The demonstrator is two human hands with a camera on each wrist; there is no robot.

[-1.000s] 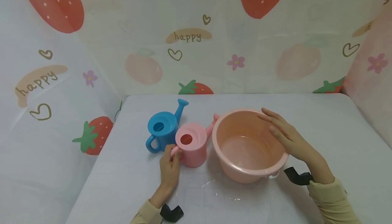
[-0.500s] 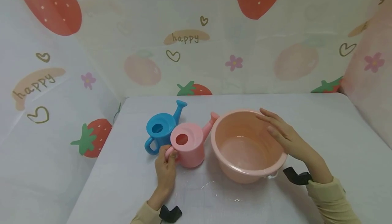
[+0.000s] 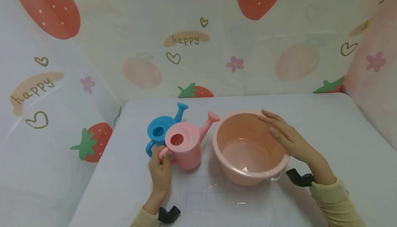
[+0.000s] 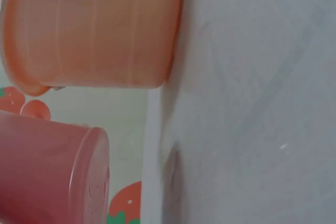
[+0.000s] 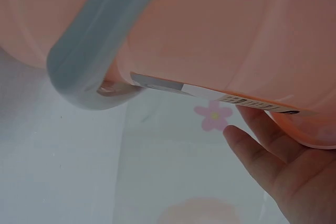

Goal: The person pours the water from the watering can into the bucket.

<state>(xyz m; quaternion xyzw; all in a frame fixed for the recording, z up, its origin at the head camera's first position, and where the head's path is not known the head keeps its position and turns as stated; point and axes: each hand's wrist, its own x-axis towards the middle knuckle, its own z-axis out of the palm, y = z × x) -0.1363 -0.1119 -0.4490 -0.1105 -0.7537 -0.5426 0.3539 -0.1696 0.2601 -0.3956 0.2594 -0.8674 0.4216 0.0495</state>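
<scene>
My left hand (image 3: 160, 172) grips the handle of a pink watering can (image 3: 187, 151). In the left wrist view the can's base (image 4: 97, 177) hangs a little off the table. Its spout points up and right, close to the rim of a peach-pink bucket (image 3: 242, 178). My right hand (image 3: 289, 139) lies at the bucket's right rim with its fingers extended. From the right wrist, the thumb and fingers (image 5: 257, 156) show beside the bucket's wall (image 5: 210, 35). Partly behind the pink can stands a blue watering can (image 3: 161, 123).
A pale bail handle (image 5: 89, 61) hangs on the bucket's side. Small wet-looking glints (image 3: 241, 203) mark the white table covering (image 3: 217, 209) in front of the bucket. A strawberry-print cloth (image 3: 142, 30) hangs behind and at both sides.
My left hand has moved left with the pink watering can, away from the bucket, and the can now covers more of the blue one. My right hand stays at the bucket.
</scene>
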